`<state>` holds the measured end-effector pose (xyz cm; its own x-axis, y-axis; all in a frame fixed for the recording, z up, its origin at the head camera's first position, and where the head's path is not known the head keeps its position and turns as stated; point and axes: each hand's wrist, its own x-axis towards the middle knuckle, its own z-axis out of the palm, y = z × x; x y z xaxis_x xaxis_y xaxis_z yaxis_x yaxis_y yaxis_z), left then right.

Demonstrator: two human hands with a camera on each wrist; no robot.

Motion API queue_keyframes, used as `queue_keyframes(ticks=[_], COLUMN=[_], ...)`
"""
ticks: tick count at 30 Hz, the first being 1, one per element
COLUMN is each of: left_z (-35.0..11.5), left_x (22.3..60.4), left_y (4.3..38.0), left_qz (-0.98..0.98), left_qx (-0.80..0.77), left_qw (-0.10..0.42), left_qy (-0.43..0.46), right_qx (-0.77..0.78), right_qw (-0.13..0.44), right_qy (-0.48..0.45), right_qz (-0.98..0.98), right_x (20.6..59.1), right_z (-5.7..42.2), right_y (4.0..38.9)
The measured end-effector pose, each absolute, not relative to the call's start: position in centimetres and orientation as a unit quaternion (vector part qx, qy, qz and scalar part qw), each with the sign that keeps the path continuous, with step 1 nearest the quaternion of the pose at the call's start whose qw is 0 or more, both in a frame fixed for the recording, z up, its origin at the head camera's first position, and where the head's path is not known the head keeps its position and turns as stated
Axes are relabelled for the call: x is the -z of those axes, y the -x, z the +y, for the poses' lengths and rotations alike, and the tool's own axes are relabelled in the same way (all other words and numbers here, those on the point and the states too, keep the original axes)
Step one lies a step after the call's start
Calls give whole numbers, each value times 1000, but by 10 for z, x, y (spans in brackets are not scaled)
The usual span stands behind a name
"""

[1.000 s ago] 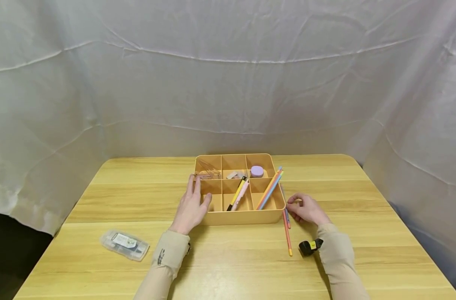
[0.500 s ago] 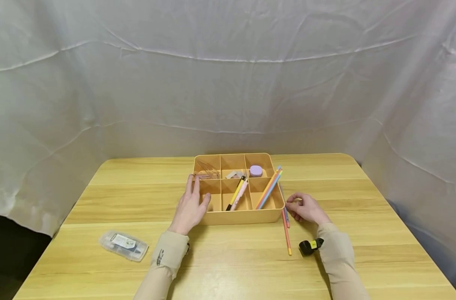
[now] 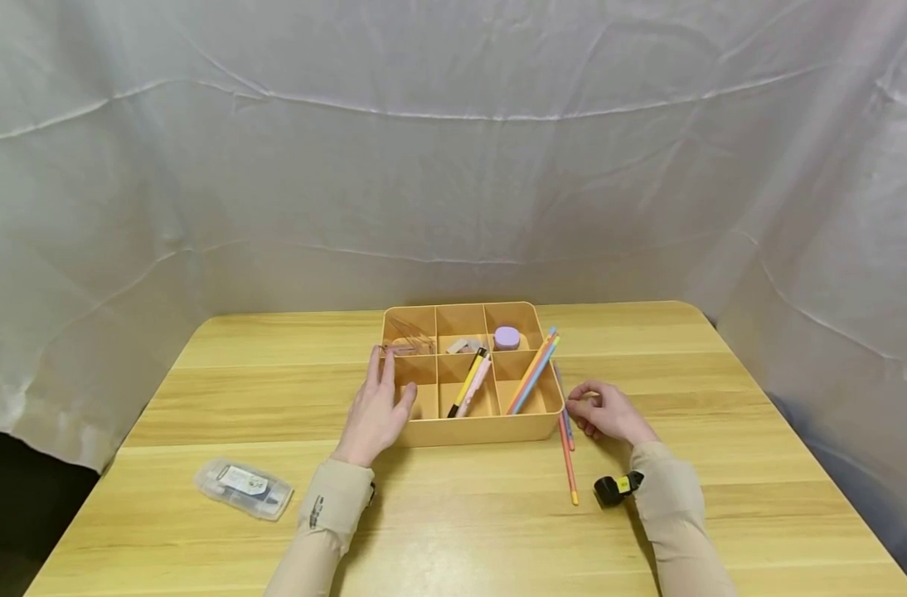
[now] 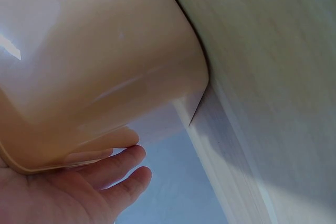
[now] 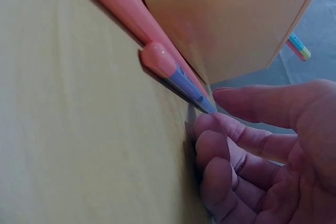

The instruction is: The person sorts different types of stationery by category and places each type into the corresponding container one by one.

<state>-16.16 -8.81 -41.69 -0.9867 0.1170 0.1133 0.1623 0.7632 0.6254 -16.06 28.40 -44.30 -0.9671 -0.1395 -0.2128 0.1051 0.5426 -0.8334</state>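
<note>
An orange six-compartment organizer box (image 3: 468, 429) stands mid-table. My left hand (image 3: 373, 419) rests over its left wall, fingers straight, thumb spread over the front-left compartment; the left wrist view shows fingers (image 4: 123, 182) along the outside of the wall. At the box's right side, my right hand (image 3: 606, 412) has thumb and index finger around a blue pencil with a pink end (image 5: 184, 82), lying on the table; its far end is hidden. Beside it lies a pink pencil (image 3: 568, 468) with a yellow tip. In the box are colored pencils (image 3: 533, 377) and two pens (image 3: 470, 383).
The back compartments hold thin wire-like pieces (image 3: 412, 336), small pale blocks (image 3: 464, 345) and a lilac rounded item (image 3: 506, 337). A clear plastic case (image 3: 244, 489) lies at the left. A black device (image 3: 612, 491) is by the right wrist. Grey cloth hangs behind the table.
Both hands keep nearly the same pose at the box and the pencil. The whole scene has shifted very slightly in the head view.
</note>
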Motion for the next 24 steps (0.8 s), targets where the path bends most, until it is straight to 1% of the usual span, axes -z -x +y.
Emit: queue_keyframes(ticks=[24], left_z=[-87], left_x=[418], left_y=[162], left_qz=[-938], left_qx=[339], left_qw=[27], left_qy=[71], right_qx=[463], right_qw=[115], right_qy=[18], right_qz=[879], right_x=[443], right_z=[281], right_y=[157])
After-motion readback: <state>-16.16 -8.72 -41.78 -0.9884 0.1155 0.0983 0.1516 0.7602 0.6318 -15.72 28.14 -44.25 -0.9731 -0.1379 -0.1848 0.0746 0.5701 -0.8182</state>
